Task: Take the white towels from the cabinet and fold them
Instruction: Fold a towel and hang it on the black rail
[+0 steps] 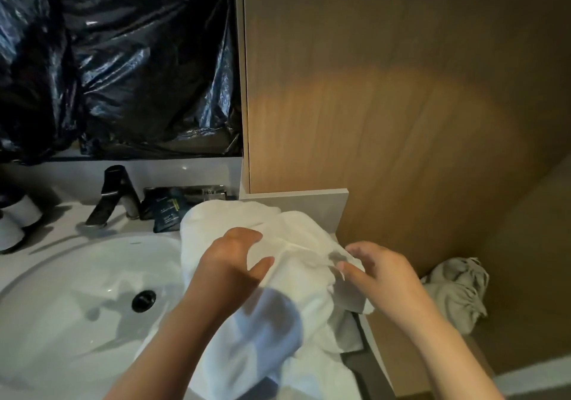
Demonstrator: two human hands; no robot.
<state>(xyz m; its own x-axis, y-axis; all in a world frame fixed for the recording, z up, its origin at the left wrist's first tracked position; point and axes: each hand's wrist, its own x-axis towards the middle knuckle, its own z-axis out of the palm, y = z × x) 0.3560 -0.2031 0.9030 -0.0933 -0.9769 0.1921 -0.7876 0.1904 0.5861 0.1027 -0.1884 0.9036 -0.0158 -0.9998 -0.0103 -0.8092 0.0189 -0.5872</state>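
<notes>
Two hands work on a white towel beside the washbasin.

The right hand [381, 271] pinches a crumpled edge of the white towel [296, 279] between thumb and fingertips. The left hand [230, 265] lies on the towel with bent fingers and the thumb apart; I cannot tell if it really grips the cloth. The towel is heaped on the right end of the worktop [55, 223], and its lower part hangs toward the person. Left of it is the white basin [77, 279], and behind it a black faucet [114, 196] and a dark packet [168, 211]. A grey crumpled cloth [457, 291] lies low at the right, by the wooden wall [401, 91].
</notes>
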